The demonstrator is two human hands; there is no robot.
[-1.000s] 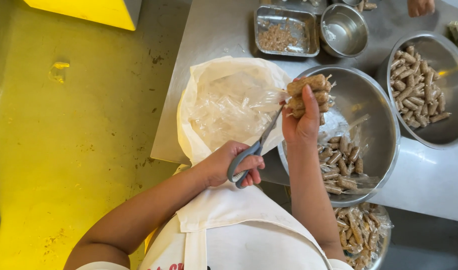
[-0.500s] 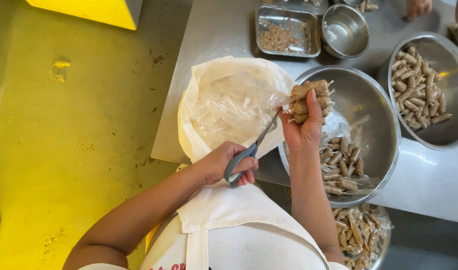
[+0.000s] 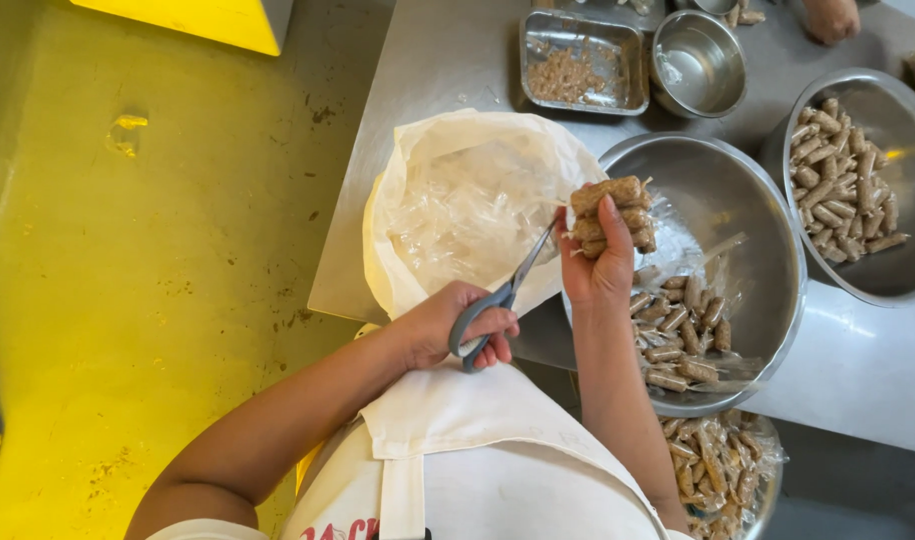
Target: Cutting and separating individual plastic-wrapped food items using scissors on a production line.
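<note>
Snipping at a packet of brown sticks [image 3: 614,215], the person works over the near edge of the steel table [image 3: 428,60]. The left hand [image 3: 448,325] has its fingers closed through the grey handles of the scissors [image 3: 508,292], whose blades point up toward the packet's left end, just touching or nearly so; how far apart the blades stand cannot be told. The right hand [image 3: 598,265] is closed around the packet, holding it up between the white bag [image 3: 478,205] and the big steel bowl [image 3: 748,200].

Judging by what lies about, the work looks partly done. The bag, open-mouthed on the table, holds a heap of crumpled clear wrapping. The big bowl carries loose sticks mixed with clear film along its near side, with much of its bottom bare. A second bowl [image 3: 903,120] to the right is well filled with loose sticks. Below the table edge, another bowl of wrapped sticks [image 3: 723,465] waits, so a good share seems left to open. Farther back stand a small tray of crumbs [image 3: 583,60] and a small steel pot [image 3: 700,62].
</note>
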